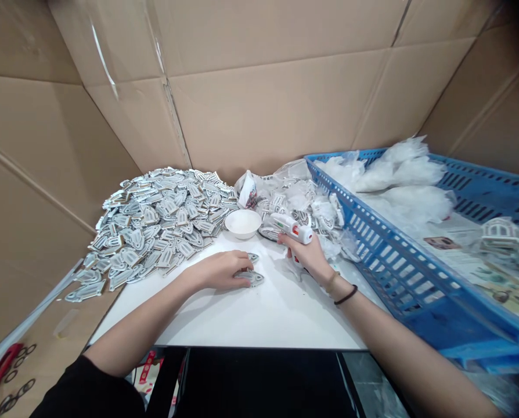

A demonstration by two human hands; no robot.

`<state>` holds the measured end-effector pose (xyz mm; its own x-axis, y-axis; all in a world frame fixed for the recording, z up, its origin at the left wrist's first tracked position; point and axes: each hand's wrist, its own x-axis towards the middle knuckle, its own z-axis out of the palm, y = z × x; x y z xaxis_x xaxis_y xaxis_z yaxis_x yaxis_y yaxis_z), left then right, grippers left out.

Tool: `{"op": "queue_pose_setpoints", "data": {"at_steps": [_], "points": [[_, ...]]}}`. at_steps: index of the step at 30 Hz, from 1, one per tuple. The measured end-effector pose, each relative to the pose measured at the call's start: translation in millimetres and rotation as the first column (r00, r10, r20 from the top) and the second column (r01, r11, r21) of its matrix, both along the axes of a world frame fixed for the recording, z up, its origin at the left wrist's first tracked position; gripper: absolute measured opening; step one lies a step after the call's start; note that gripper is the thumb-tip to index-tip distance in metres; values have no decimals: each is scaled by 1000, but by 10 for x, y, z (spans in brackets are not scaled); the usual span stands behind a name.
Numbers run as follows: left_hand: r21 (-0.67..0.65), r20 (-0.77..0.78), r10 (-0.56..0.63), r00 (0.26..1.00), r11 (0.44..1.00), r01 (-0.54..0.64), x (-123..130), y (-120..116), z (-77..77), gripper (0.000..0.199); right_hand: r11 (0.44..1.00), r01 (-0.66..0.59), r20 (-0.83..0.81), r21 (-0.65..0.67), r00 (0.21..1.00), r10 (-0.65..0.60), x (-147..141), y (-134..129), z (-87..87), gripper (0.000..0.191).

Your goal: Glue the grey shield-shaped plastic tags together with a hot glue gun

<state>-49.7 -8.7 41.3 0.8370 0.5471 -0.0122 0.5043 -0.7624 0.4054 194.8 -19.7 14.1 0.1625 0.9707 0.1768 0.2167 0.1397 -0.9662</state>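
Note:
My left hand [229,270] rests low over the white tabletop [224,325], its fingers closed around a small grey-and-white pointed cutout piece [255,280]. A second such piece [253,257] pokes out just beyond my fingers. In my right hand [307,252] is a white hot glue gun [292,227], gripped by its handle with the nozzle pointing to the left. Behind the hands stands a shallow white bowl [243,223].
A large heap of similar cutout pieces [164,215] covers the table's left side. Plastic-bagged pieces [303,200] lie behind the glue gun. On the right, a blue slatted crate [385,255] holds white plastic bags [399,174]. Cardboard walls [277,98] enclose the table.

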Motion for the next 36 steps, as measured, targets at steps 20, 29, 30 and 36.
{"op": "queue_pose_setpoints", "data": {"at_steps": [20,29,30,36], "points": [[-867,498,755,428,428,253,330,-161,-176,50,1000,-5,-17,-7,1000,5,-6,-26,35,29],[-919,348,898,269,270,289,364,-198,-101,14,1000,-12,-21,-5,1000,12,-1,-30,32,29],[-918,344,899,270,262,297,364,-197,-95,15,1000,-15,-24,-4,1000,15,0,-31,29,29],[-909,390,869,304,312,275,353,-186,-123,17,1000,-5,-12,1,1000,5,-1,-31,19,29]]}}
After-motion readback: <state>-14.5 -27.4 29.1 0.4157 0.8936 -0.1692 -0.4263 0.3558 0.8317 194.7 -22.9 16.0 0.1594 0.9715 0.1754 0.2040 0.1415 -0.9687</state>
